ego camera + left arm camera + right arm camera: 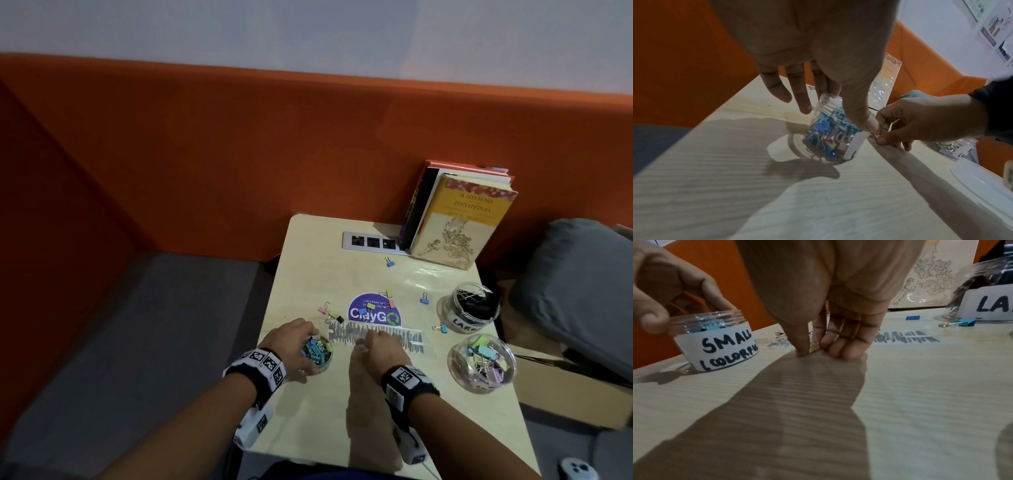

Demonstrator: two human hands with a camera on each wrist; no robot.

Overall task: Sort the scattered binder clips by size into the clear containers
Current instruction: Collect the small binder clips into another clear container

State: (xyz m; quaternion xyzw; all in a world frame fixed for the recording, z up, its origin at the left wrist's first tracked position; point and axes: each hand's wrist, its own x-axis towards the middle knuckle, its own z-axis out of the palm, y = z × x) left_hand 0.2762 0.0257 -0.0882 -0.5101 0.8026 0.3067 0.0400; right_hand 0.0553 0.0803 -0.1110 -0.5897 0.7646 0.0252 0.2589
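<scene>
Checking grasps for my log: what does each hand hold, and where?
Left hand grips the small-clips jar by its rim; right hand pinches a small clip at the table.

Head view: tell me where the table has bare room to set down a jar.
Bare patches on the table: the near strip between the forearms, and the far-left area between the power sockets and the pink clip. Crowded: the ClayGo sticker middle with scattered clips, and the right edge with the large jar and mixed-clip jar.
</scene>
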